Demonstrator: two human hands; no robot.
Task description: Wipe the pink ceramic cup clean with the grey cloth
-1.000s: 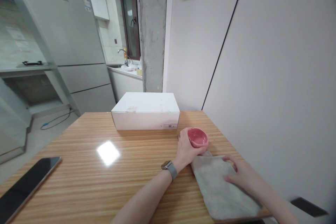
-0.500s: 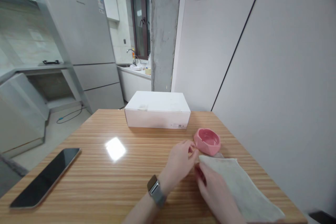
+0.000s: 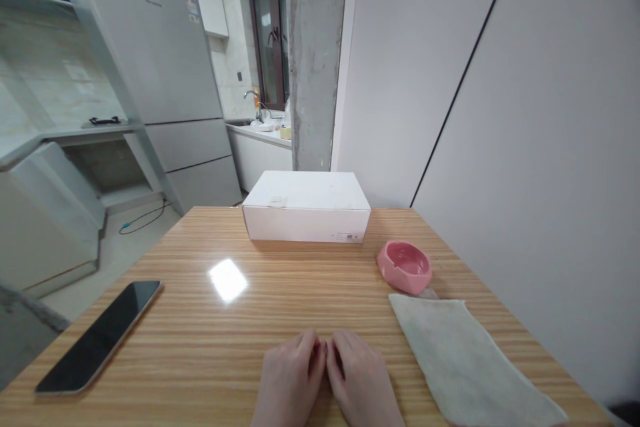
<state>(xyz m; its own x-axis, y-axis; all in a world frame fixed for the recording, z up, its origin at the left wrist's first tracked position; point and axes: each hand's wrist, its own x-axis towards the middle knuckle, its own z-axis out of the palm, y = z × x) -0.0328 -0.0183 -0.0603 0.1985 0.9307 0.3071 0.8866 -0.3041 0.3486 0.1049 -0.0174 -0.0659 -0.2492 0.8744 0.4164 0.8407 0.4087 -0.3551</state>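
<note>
My left hand (image 3: 291,377) and my right hand (image 3: 361,373) are side by side at the table's near edge. Their fingers are curled in and the thumb sides touch or almost touch. What lies between the fingertips, if anything, is hidden. To the right of my right hand, a pale grey-green cloth (image 3: 470,360) is spread flat, apart from both hands. Just beyond its far edge sits a pink ashtray (image 3: 404,268), with a bit of greyish material (image 3: 429,293) showing between the two.
A white box (image 3: 306,221) stands at the back of the wood-grain table (image 3: 200,347). On the left lies a black phone (image 3: 100,340), screen up. Beyond the table are a fridge (image 3: 145,47), a sink counter (image 3: 263,147) and, at right, a pale wall (image 3: 540,113).
Both hands have drawn back from the cloth's corner and the ashtray, toward me and to the left, and come together. The cloth and ashtray stay put on the table; the view has shifted slightly.
</note>
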